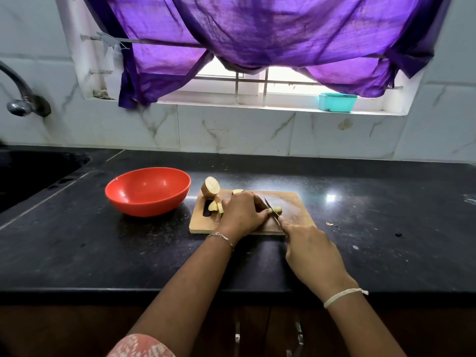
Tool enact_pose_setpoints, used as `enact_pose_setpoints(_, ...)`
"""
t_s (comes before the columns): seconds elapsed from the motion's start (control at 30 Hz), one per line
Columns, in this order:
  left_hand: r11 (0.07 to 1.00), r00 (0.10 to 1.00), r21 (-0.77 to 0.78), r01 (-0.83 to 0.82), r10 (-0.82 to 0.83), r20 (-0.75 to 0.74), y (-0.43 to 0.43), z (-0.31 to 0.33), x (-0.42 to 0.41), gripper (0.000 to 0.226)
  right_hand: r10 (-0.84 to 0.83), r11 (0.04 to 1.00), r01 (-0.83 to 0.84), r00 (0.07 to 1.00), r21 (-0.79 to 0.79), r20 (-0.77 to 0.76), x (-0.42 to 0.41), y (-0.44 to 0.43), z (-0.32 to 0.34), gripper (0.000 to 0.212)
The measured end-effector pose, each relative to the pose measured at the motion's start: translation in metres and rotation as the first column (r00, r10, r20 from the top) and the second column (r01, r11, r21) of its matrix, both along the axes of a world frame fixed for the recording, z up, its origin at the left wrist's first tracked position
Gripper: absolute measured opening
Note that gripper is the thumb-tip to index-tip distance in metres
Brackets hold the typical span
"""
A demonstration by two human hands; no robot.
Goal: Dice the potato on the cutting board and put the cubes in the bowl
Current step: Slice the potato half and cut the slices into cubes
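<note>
Right grip (311,251) clasps knife (273,211), blade across potato strip (277,209). Left grip (242,215) pins that strip on cutting board (296,212). We judge dicing partway: wedges (215,207) and uncut half (210,186) wait at board's left end. Bowl (154,202) on tabletop (103,248) looks empty. We read no writing.

A purple curtain (257,29) hangs above a teal container (337,102).

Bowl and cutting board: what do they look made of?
The bowl looks like plastic: uniform red-orange, smooth, with soft glossy highlights inside. The cutting board looks like wood, possibly bamboo: tan and matte, with faint grain and pale worn scuffing on top.
</note>
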State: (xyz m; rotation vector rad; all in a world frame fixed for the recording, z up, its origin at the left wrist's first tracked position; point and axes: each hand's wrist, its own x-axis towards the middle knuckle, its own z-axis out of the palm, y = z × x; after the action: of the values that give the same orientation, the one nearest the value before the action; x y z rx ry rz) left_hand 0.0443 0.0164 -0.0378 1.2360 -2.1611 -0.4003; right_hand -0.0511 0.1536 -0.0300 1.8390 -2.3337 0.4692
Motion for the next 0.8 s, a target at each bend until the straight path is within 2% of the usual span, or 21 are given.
enact_pose_setpoints(0.13, 0.999, 0.999, 0.042, 0.034, -0.033, -0.018, -0.002, 0.000, 0.001, 0.023, -0.007, 0.994, 0.020, 0.993, -0.107, 0.114, -0.002, 0.005, -0.009, 0.057)
enact_pose_setpoints(0.23, 0.998, 0.999, 0.053, 0.025, -0.024, -0.036, -0.003, 0.002, 0.002, 0.020, 0.027, 0.988, -0.005, 0.990, -0.156, 0.140, -0.003, 0.010, -0.010, 0.054)
enact_pose_setpoints(0.37, 0.999, 0.997, 0.049, 0.013, -0.009, -0.074, -0.005, 0.001, 0.002, 0.012, 0.032, 0.993, -0.026, 0.998, -0.113, 0.058, 0.000, 0.011, -0.008, 0.055)
enact_pose_setpoints(0.63, 1.000, 0.998, 0.027, 0.008, -0.006, -0.063, -0.006, 0.001, 0.001, 0.011, -0.014, 1.000, 0.016, 0.989, 0.016, -0.149, 0.011, 0.005, -0.007, 0.059)
enact_pose_setpoints(0.73, 1.000, 0.998, 0.029, -0.001, 0.003, -0.066, -0.005, 0.001, 0.002, 0.012, -0.013, 0.999, 0.020, 0.986, 0.036, -0.164, 0.014, 0.001, -0.004, 0.062)
enact_pose_setpoints(0.8, 1.000, 0.998, 0.025, 0.001, 0.001, -0.063, -0.003, 0.001, 0.002, 0.012, -0.007, 0.999, 0.011, 0.993, 0.030, -0.116, 0.011, 0.000, -0.004, 0.060)
